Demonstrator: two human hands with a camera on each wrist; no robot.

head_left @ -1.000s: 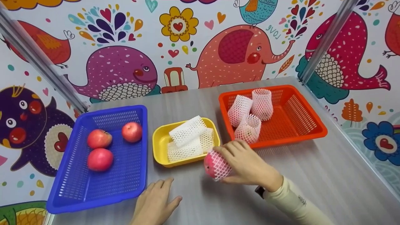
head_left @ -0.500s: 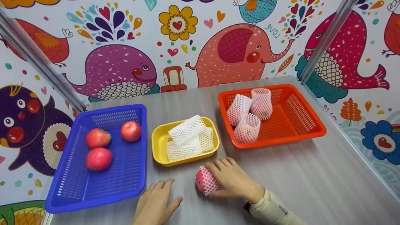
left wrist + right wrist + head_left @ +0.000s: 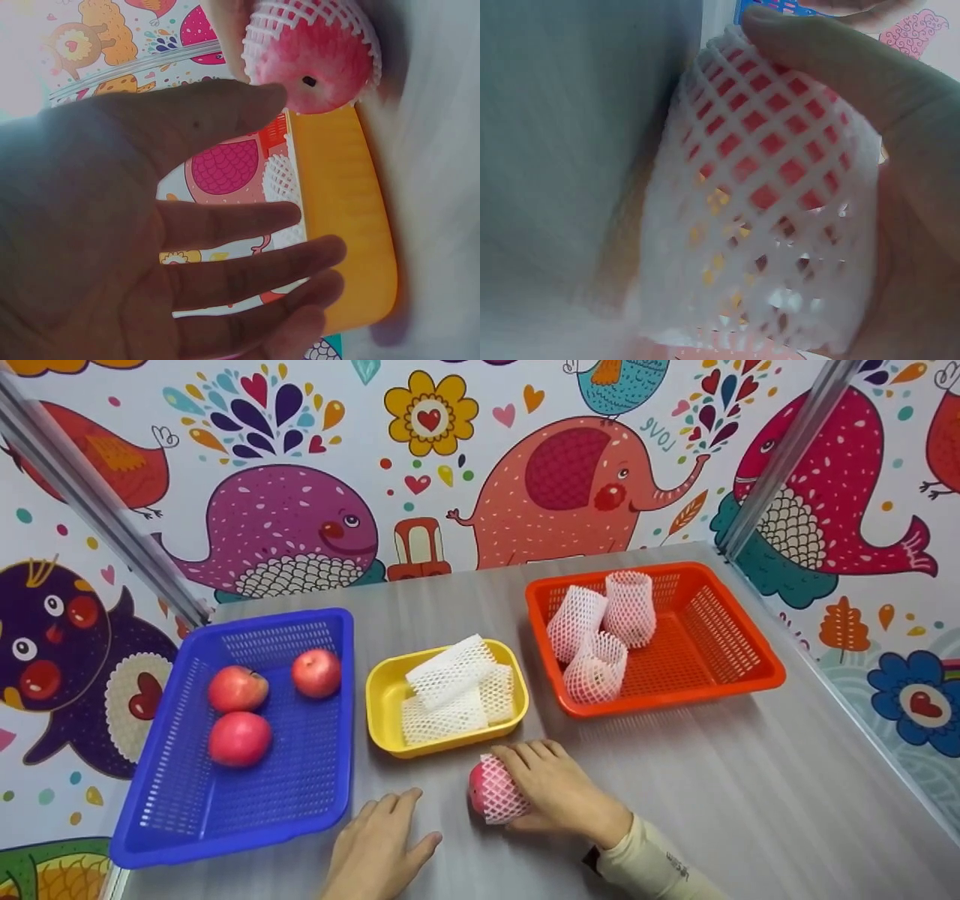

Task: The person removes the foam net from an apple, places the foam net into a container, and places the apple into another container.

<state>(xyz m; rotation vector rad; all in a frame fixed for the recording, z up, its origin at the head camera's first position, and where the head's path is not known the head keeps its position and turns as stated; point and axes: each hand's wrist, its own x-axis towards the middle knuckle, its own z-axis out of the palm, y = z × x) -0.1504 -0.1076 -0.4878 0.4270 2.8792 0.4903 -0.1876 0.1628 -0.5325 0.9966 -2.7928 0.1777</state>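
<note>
My right hand point(image 3: 562, 791) grips a red apple point(image 3: 478, 791) that sits partly inside a white foam net sleeve point(image 3: 504, 789), low over the table in front of the yellow tub. In the right wrist view the thumb lies along the sleeve point(image 3: 765, 225), whose near end extends past the fruit. The apple's bare end point(image 3: 319, 71) pokes out of the netting in the left wrist view. My left hand point(image 3: 379, 844), fingers spread and holding nothing, hovers between the blue basket and the apple.
Two apples on the left and one on the right occupy the blue basket point(image 3: 277, 810). Several flat foam sleeves point(image 3: 450, 690) lie in the yellow tub point(image 3: 386, 720). Three netted fruits point(image 3: 596, 675) crowd the left side of the red basket point(image 3: 720, 690). Patterned panels point(image 3: 420, 487) border the table point(image 3: 750, 795).
My right hand has brought the netted apple left and toward me, away from the red basket's front edge, and has barely moved in the last half second. The left hand stays almost in place.
</note>
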